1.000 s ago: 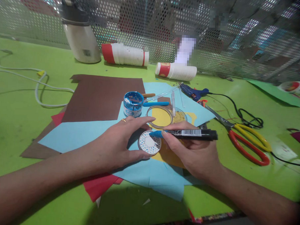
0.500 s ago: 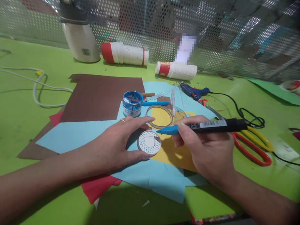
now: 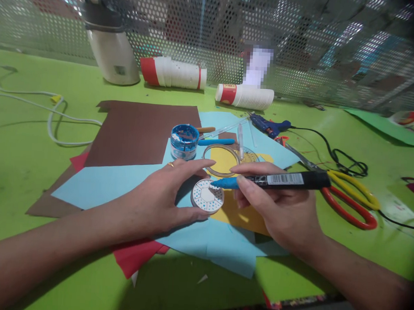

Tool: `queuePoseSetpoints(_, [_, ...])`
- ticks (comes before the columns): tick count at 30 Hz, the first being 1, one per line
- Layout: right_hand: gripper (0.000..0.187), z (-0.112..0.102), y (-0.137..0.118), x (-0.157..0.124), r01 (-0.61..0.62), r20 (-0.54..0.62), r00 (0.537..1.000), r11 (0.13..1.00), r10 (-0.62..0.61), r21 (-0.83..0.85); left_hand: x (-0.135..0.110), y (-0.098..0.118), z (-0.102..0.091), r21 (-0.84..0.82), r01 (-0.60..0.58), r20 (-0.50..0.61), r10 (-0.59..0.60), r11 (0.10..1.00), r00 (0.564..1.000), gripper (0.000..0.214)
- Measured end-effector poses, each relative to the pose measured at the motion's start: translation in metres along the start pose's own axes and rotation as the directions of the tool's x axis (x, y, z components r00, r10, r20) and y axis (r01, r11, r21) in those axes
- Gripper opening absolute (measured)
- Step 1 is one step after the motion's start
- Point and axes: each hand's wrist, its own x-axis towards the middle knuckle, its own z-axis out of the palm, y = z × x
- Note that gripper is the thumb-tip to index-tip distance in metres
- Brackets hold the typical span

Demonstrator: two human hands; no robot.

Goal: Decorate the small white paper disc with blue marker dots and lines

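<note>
My left hand [image 3: 167, 190] grips a small round white disc [image 3: 205, 198] at its edge, thumb at the near side and fingers curved around the far side. Thin lines divide the disc's face around a central hexagon, and blue dots fill the outer sections. In my right hand [image 3: 273, 203] is a black marker pen [image 3: 284, 180] with a blue tip, held like a pencil. Its tip is over the upper part of the disc; whether it touches I cannot tell. Just beyond the disc lies a ring-shaped frame [image 3: 204, 159] on yellow paper.
An open jar of blue paint [image 3: 184, 147] stands behind my left hand. Scissors [image 3: 348, 216] and a blue glue gun [image 3: 270, 125] with a cord lie right. Brown card [image 3: 142, 134] and light-blue paper [image 3: 102, 187] cover the green table. Stacked paper cups [image 3: 179, 74] rest by the mesh.
My right hand has moved the marker left, bringing its tip from beside the disc's upper right edge to over the disc. My left hand keeps its grip on the disc.
</note>
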Motion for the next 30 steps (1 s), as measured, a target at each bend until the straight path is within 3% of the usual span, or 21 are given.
queuePoseSetpoints(9, [0.008, -0.004, 0.004, 0.003, -0.169, 0.158, 0.979, 0.944, 0.127, 0.285, -0.003, 0.002, 0.000, -0.046, -0.005, 0.012, 0.006, 0.999, 1.000, 0.077])
queuePoseSetpoints(19, [0.003, 0.003, 0.000, 0.004, -0.044, 0.085, 0.996, 0.999, 0.041, 0.030, -0.001, 0.000, 0.001, -0.025, 0.005, 0.005, -0.005, 1.000, 1.000, 0.074])
queuePoseSetpoints(30, [0.008, 0.006, 0.007, 0.000, -0.093, 0.121, 0.989, 0.993, 0.084, 0.070, 0.000, 0.002, -0.001, 0.010, -0.004, 0.011, 0.004, 1.000, 1.000, 0.073])
